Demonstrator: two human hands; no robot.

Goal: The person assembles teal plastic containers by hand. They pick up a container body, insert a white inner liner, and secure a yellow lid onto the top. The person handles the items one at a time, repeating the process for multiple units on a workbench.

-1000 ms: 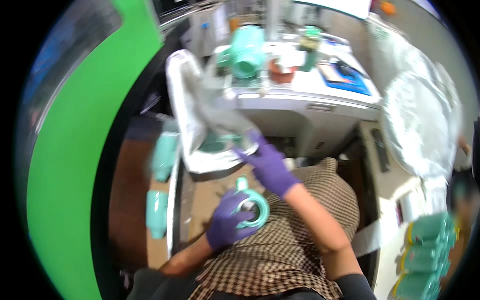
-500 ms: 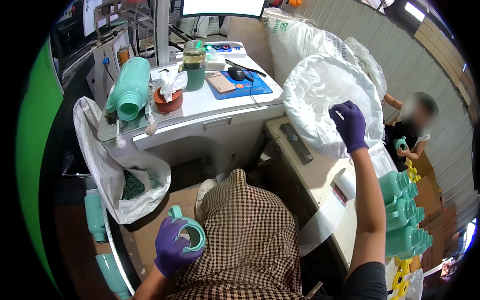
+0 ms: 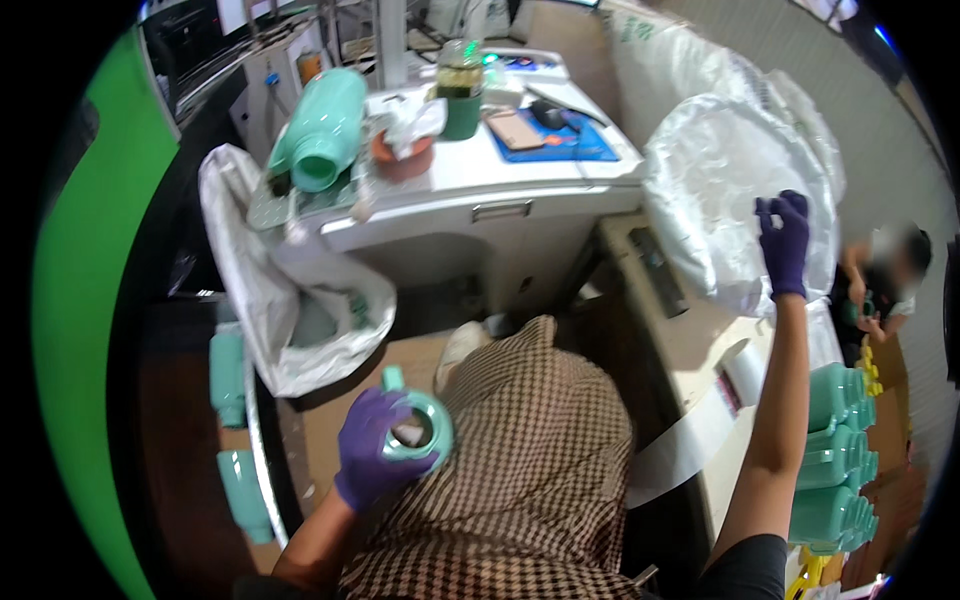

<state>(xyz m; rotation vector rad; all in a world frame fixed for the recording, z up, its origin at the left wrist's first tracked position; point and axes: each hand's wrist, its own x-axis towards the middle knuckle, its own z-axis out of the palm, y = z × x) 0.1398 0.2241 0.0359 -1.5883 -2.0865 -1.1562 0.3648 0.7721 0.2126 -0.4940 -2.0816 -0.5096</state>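
My left hand [image 3: 372, 445], in a purple glove, is closed round a mint-green handled bottle body [image 3: 437, 415] low over my lap. Its round opening faces up, and something whitish shows inside. My right hand [image 3: 785, 245], gloved alike, is raised over the mouth of a large white sack [image 3: 668, 205] at the right. Several clear, whitish plastic pieces [image 3: 710, 170] fill that sack. The right fingers are curled; anything between them is too small or too clear to make out. A checked cloth [image 3: 530, 430] covers my lap.
On the white desk [image 3: 460, 205] are a mint-green bottle [image 3: 325, 130], a jar [image 3: 460, 95], a phone [image 3: 513, 130] and a mouse [image 3: 547, 113]. Several mint-green bottles [image 3: 828, 450] stand at the right. A white bag [image 3: 240, 260] hangs left. A person [image 3: 880, 290] works at far right.
The whole scene has shifted to the right in the picture as the view turned. My left hand still holds the bottle body; my right hand stays over the sack, fingers curled.
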